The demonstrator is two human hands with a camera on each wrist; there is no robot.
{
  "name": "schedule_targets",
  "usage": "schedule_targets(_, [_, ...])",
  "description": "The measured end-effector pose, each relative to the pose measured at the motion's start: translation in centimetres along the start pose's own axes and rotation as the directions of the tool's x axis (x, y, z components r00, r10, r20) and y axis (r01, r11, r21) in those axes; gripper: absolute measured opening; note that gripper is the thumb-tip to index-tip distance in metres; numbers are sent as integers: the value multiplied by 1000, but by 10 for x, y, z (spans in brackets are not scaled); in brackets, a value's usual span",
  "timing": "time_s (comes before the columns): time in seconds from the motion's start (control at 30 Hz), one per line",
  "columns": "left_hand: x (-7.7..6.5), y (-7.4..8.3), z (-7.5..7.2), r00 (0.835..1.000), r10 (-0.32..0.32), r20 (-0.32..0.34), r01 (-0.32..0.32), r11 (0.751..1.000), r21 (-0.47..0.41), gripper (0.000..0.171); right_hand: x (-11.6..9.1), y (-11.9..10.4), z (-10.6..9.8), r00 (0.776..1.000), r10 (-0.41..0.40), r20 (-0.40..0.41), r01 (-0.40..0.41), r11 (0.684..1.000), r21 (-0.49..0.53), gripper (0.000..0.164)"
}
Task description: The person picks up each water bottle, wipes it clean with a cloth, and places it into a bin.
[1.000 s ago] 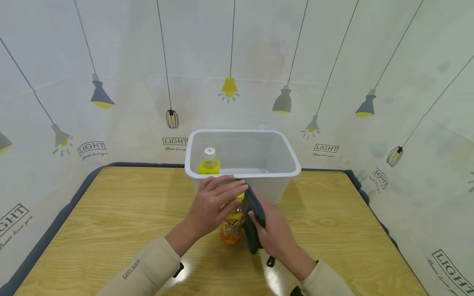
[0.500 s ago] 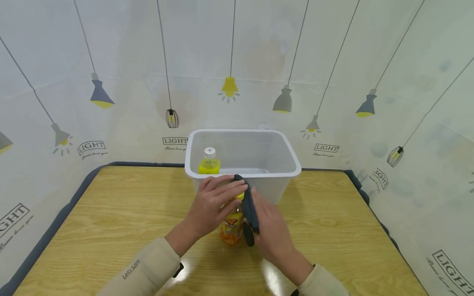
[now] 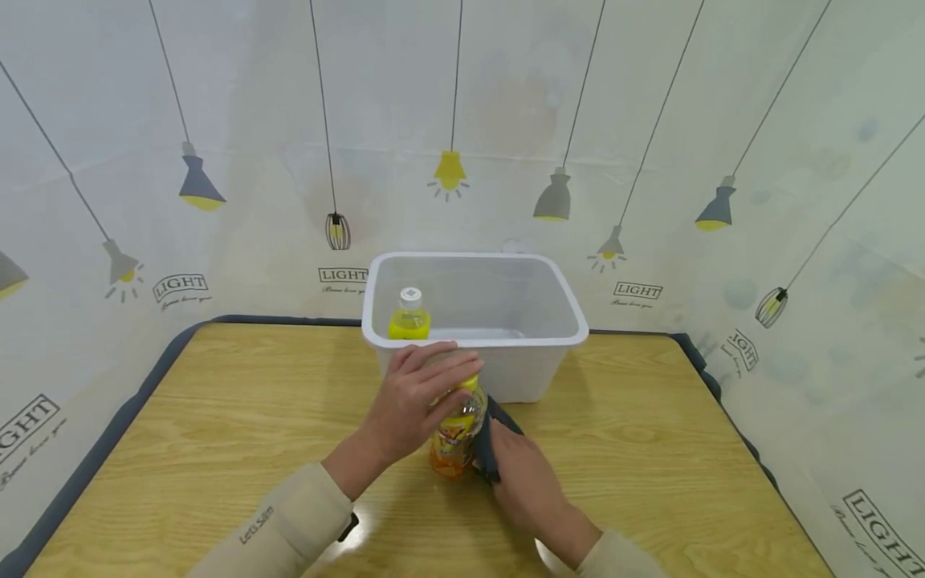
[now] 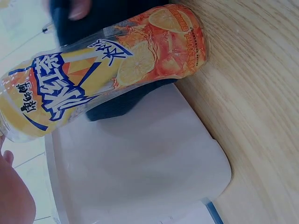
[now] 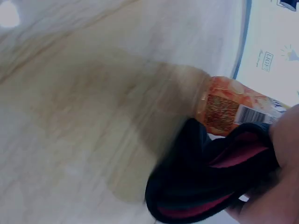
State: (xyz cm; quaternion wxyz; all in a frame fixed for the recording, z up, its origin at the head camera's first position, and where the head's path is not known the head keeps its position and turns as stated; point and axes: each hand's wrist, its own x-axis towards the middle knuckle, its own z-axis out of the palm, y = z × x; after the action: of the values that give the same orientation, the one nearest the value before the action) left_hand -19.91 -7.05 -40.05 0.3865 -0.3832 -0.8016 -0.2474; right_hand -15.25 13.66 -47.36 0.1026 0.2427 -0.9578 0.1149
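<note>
A clear plastic drink bottle [image 3: 454, 445] with a yellow cap and an orange iced-tea label [image 4: 135, 60] stands upright on the table. My left hand [image 3: 412, 397] grips it at the cap and neck, fingers over the top. On the bottle's right side, my right hand [image 3: 527, 486] holds a bunched dark navy cloth [image 3: 486, 445] against it. Folds of the cloth [image 5: 210, 172] show pink strips in the right wrist view. Dark fabric also appears behind the bottle in the left wrist view. Part of the cloth is hidden by the right hand.
Just behind the bottle stands a white plastic bin [image 3: 473, 343]. A bottle of yellow liquid with a white cap [image 3: 409, 321] is in its left part. The wood-grain table [image 3: 650, 433] is bordered by a lamp-patterned backdrop [image 3: 289, 160].
My right hand has moved the cloth down along the bottle's right side, from near the cap to the lower body. My left hand and the bottle have stayed in place.
</note>
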Motion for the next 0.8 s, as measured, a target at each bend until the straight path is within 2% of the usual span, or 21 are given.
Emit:
schedule_targets(0.2, [0, 1, 0, 1000, -15, 18, 15, 1000, -5, 40, -4, 4, 11, 984, -5, 178, 36, 984, -172, 61])
schedule_targets(0.4, [-1, 1, 0, 999, -24, 36, 24, 1000, 0, 40, -4, 10, 19, 976, -13, 219, 73, 960, -270, 57])
schedule_targets(0.5, [0, 0, 0, 999, -17, 33, 17, 1000, 2, 39, -4, 13, 19, 980, -20, 196, 65, 972, -227, 58])
schedule_targets(0.63, [2, -2, -1, 1000, 12, 18, -12, 1000, 5, 39, -3, 14, 13, 991, 7, 136, 1, 998, -63, 64])
schedule_targets(0.8, [7, -4, -5, 999, 44, 10, -44, 999, -4, 39, 1, 13, -1, 997, 71, 22, -74, 987, 141, 59])
